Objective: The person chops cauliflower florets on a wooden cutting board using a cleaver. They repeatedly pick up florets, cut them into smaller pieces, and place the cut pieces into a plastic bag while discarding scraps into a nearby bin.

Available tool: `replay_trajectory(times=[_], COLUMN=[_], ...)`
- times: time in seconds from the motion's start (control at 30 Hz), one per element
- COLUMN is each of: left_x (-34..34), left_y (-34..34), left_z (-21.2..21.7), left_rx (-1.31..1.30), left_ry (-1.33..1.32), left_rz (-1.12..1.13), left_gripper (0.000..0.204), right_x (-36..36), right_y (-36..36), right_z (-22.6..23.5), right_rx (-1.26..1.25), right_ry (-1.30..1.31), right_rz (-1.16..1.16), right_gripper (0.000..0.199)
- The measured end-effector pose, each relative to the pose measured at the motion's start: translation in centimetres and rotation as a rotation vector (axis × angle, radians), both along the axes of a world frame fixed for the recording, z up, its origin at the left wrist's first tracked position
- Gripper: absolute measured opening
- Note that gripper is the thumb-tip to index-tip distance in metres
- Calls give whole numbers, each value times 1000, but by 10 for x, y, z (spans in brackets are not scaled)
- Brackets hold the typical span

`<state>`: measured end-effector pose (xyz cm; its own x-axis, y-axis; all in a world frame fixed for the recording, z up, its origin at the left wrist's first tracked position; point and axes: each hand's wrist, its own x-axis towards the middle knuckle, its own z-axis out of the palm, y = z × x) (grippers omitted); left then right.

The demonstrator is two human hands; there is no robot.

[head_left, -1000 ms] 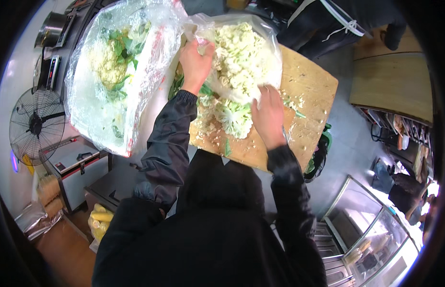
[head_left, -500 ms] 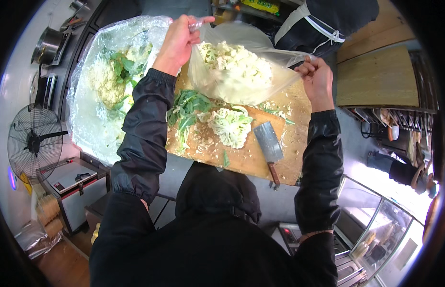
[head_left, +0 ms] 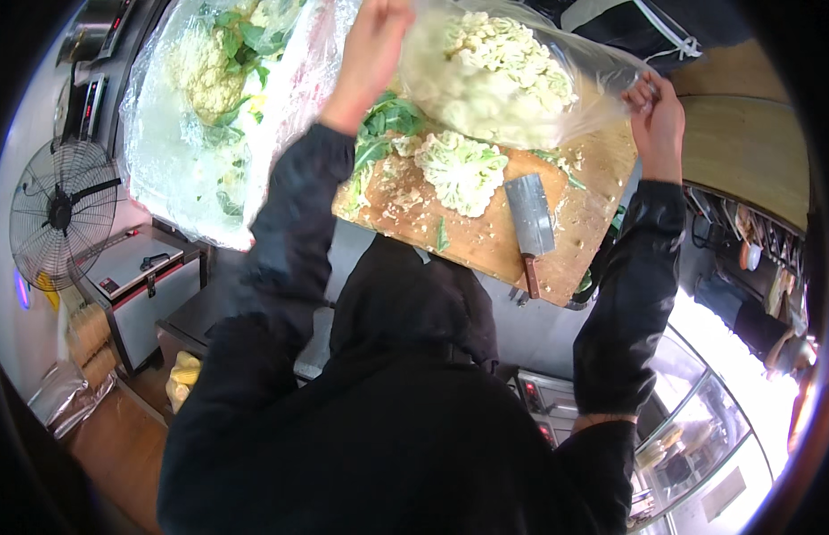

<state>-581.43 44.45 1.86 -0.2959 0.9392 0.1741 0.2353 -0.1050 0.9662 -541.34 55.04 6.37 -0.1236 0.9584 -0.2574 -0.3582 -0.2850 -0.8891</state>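
Observation:
Both my hands are stretched out, holding up the rim of a clear plastic bag (head_left: 603, 64). Small cauliflower florets (head_left: 512, 58) lie inside it. My left hand (head_left: 377, 45), smeared and cut off by the upper edge, is closed at the bag's left side. The fingers of my right hand (head_left: 657, 107) pinch its right side. Nearer to me, a cut cauliflower piece (head_left: 461, 172) rests on the wooden cutting board (head_left: 486, 242). Right of that lies a cleaver (head_left: 530, 216), its brown handle toward me. Green leaves (head_left: 387, 118) and crumbs are scattered left of it.
Left of the board, a large clear plastic sheet or bag (head_left: 164, 160) holds whole cauliflower (head_left: 205, 80) with leaves. A wire fan (head_left: 62, 209) stands at the far left. A person in dark clothes with an apron (head_left: 642, 27) is beyond the board. Another person (head_left: 744, 308) appears far right.
My view has shifted, so the board and bags sit higher in it. The bag is spread wider and its florets show more. My left hand moved up, partly out of the picture.

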Motion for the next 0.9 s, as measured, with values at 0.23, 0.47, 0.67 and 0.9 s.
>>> replay_trajectory(times=[0.23,0.47,0.67,0.9], left_x=[25,2,-18,16], left_y=[-137,-149,-191,-258], left_z=[-137,-159,-123,-107], left_rx=[-443,-404,-430,-590], left_ry=[580,845,-8,-658], left_rz=[-49,46,244,301], left_gripper=[26,31,17,23], right_x=[-9,-110,-157,-237], right_y=[-187,-284,-278,-268], right_z=[-108,-206,-218,-223], right_rx=[-190,-106,-71,-102], right_ry=[-518,-512,-783,-691], right_rz=[-433,188,139,145], right_gripper=[38,88,81,84])
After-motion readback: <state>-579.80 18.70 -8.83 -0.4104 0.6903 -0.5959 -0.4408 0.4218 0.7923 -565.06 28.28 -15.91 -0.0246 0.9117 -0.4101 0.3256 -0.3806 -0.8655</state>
